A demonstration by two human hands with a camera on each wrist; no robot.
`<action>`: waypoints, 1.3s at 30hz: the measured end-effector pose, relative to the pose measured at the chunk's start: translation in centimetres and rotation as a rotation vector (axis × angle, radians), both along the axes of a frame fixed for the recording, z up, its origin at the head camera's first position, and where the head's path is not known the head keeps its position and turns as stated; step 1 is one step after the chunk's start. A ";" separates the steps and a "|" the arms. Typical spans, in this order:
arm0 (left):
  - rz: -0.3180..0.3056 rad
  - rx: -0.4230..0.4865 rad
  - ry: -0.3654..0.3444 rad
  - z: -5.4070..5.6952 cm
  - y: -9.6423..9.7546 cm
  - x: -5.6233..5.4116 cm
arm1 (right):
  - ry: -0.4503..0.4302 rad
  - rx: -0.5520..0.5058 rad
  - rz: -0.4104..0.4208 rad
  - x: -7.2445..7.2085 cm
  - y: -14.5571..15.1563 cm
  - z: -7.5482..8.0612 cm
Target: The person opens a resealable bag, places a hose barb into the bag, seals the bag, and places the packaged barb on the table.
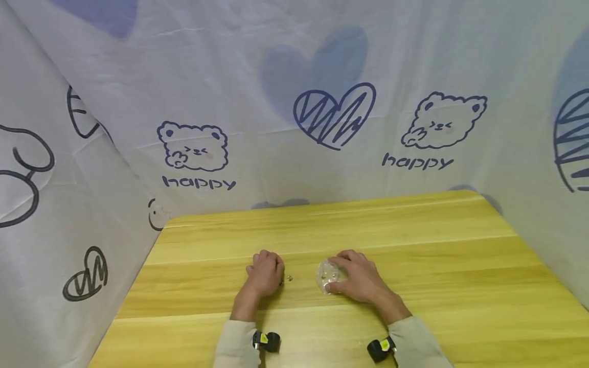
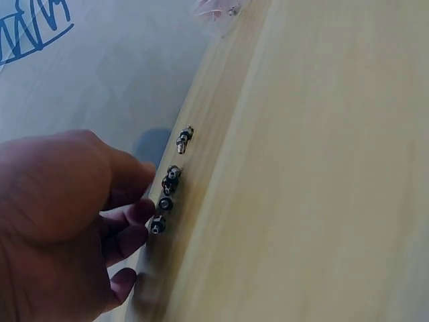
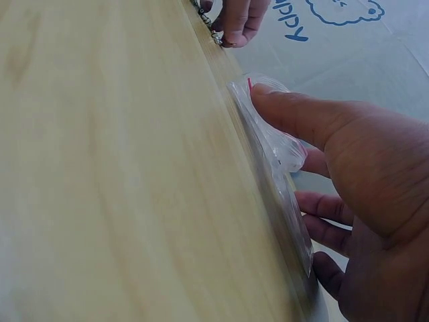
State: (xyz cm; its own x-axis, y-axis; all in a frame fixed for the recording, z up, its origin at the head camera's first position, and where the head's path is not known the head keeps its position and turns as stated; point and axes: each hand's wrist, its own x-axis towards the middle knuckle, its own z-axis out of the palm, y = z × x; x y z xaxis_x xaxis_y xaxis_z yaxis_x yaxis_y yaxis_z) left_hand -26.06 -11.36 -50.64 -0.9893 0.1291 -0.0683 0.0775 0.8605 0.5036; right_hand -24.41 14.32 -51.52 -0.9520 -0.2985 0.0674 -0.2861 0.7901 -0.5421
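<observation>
My left hand (image 1: 264,273) rests over the table with its fingers loosely bent, beside several small metal pieces. In the left wrist view those metal pieces (image 2: 171,180), shiny with dark bands, stand in a row just past my thumb and fingertips. One lone metal piece (image 2: 184,140) lies farther along, apart from the hand. With my right hand (image 1: 361,276) I hold a small clear plastic zip bag (image 1: 324,274), thumb on top near its red seal line and fingers along its far side. A few small shiny bits show inside the bag.
The wood-grained table (image 1: 414,235) spreads around both hands. Behind and beside it hangs a pale cloth (image 1: 267,128) printed with hearts and bears. A black wrist camera (image 1: 266,341) sits on the left sleeve, and another camera (image 1: 381,349) on the right.
</observation>
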 end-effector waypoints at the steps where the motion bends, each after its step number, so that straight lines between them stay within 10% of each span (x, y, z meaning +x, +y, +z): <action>1: 0.000 0.017 0.003 0.1 0.0 0.0 | 0.002 0.001 0.001 0.0 0.0 0.0; 12: -0.111 0.223 0.023 0.9 1.7 0.2 | 0.010 0.006 -0.003 -0.1 -0.1 0.1; 39: -0.351 0.100 0.075 1.3 7.0 0.8 | 0.028 0.021 -0.002 -0.1 0.2 -0.2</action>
State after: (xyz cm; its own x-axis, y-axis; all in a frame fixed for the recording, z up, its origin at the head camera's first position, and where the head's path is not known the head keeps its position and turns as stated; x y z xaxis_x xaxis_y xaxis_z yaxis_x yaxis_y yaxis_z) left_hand -25.25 -4.37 -49.39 -0.8852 0.4641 0.0327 0.3993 0.7218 0.5653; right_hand -24.53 14.54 -51.67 -0.9504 -0.2986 0.0876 -0.2995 0.8017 -0.5173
